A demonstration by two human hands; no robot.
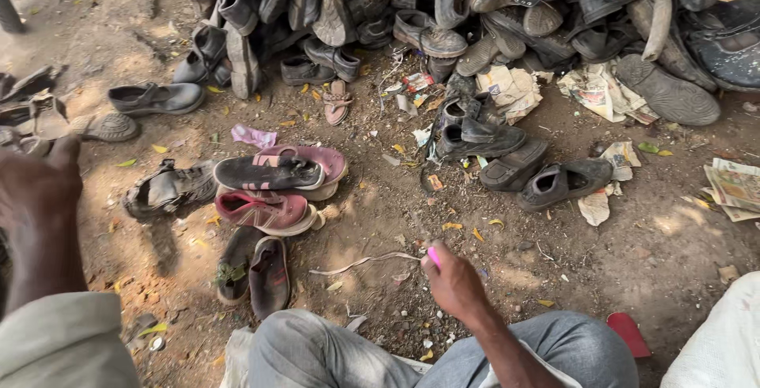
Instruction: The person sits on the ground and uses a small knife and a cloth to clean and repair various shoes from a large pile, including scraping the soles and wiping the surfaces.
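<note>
Black and grey leather shoes, worn and dusty, lie in a big loose pile on the dirt ground, and a careless tug could bring the top pairs sliding down. Nearer, a maroon sneaker rests just beside a black slip-on shoe. The right hand is pinched shut on a small pink object touching a thin pale strip that could snap or slip loose; the left hand hangs half open, holding nothing I can see.
</note>
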